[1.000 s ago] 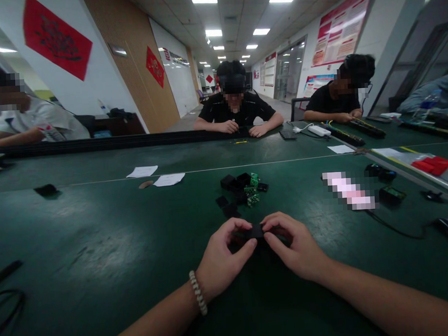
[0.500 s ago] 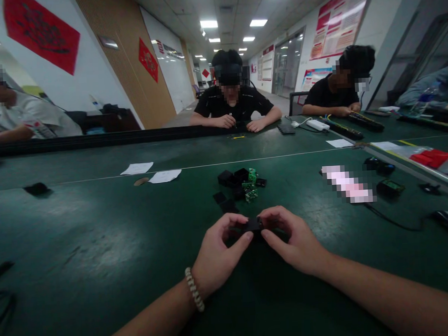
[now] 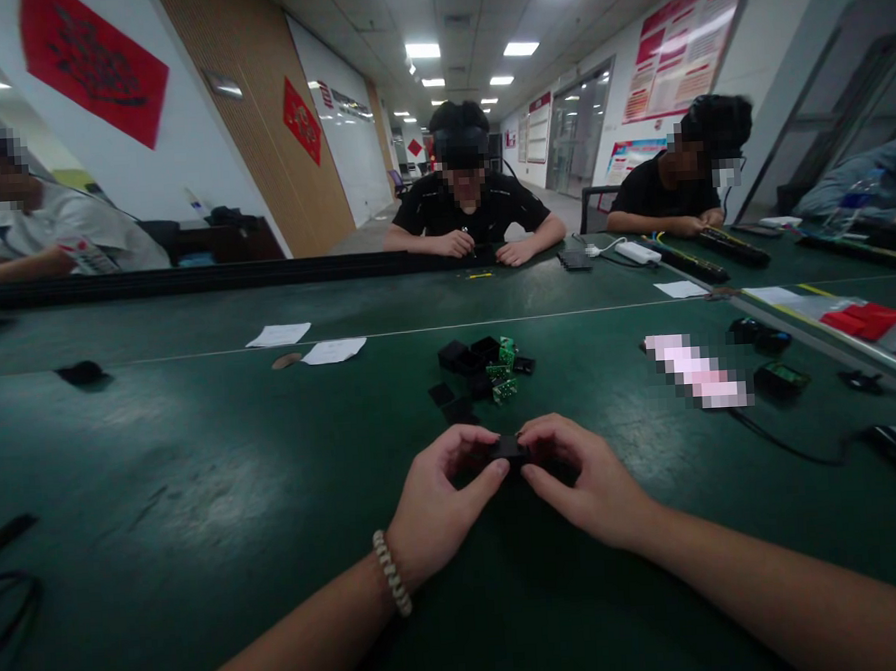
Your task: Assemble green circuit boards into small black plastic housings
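Note:
Between both hands, just above the green tabletop [image 3: 292,504], is a small black plastic case [image 3: 509,448]. My left hand [image 3: 447,496] pinches its left side between thumb and fingers; a beaded bracelet is on that wrist. My right hand [image 3: 587,478] closes on the case's right end with thumb and fingertips. Fingers cover both ends, so what the right fingertips touch there is partly hidden. Beyond my hands lies a pile of black plastic cases [image 3: 460,357] and flat black pieces [image 3: 456,407], with several green circuit boards [image 3: 504,391] among them.
White paper slips [image 3: 334,351] lie left of the pile. To the right are a blurred-out phone-like object [image 3: 694,371] with a cable, a black device [image 3: 781,379] and a tray [image 3: 876,338] with red material. Across the table a person [image 3: 471,199] sits; others work at both sides.
The view has shifted slightly. Both hands keep their grip on the black case, and the right fingertips sit a little closer over its right end.

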`<action>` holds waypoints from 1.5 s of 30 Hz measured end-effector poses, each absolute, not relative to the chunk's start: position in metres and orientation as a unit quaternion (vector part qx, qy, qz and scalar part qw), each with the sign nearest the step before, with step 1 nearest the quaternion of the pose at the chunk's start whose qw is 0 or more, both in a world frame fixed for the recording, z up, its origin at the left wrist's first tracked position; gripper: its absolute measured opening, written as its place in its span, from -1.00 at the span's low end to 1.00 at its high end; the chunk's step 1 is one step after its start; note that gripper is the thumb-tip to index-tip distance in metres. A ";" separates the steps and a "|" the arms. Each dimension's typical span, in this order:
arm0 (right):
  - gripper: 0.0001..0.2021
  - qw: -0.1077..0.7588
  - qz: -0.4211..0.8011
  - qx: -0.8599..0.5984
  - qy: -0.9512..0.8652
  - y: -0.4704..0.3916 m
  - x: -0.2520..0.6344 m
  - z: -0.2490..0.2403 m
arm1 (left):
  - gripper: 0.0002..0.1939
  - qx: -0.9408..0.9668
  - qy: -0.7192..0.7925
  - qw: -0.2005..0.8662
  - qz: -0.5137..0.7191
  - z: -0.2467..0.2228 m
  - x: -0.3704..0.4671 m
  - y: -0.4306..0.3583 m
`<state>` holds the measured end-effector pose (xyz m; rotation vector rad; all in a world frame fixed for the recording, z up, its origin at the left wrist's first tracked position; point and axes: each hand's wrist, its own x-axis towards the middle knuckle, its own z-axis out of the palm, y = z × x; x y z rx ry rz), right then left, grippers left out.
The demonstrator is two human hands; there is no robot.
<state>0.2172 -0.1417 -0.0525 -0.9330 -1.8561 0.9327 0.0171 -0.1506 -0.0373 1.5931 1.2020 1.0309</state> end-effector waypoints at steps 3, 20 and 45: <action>-0.77 0.424 0.378 -0.373 -0.734 -0.142 0.216 -0.052 | -0.79 0.634 0.488 0.435 0.413 -0.036 0.018 -0.151; -0.82 0.451 0.386 -0.363 -0.718 -0.142 0.216 -0.056 | -0.77 0.632 0.481 0.440 0.419 -0.042 0.017 -0.149; -0.68 0.464 0.393 -0.376 -0.699 -0.142 0.214 -0.058 | -0.66 0.611 0.470 0.473 0.426 -0.048 0.017 -0.147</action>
